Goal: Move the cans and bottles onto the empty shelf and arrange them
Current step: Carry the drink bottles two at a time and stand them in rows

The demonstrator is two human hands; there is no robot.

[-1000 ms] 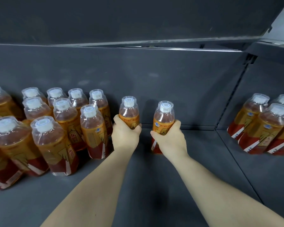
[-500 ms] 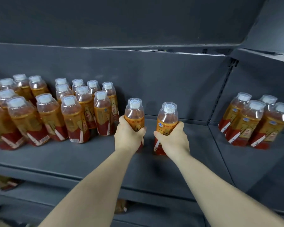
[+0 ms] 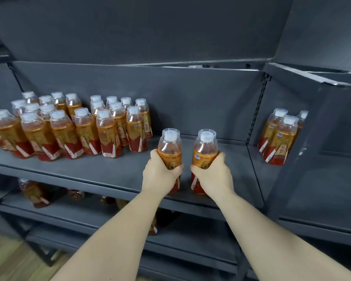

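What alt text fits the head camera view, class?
The left hand grips one upright amber bottle and the right hand a second bottle, near the front of a grey shelf. Matching bottles cluster at left, a few more far right.

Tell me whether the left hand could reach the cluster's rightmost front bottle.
Probably, once freed: the left hand grips another bottle, but only bare shelf separates it from that front bottle.

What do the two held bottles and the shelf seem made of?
The left bottle and right bottle: likely clear glossy plastic; their see-through shoulders catch highlights. The shelf: probably painted metal, matte dark grey, with a thin folded front edge.
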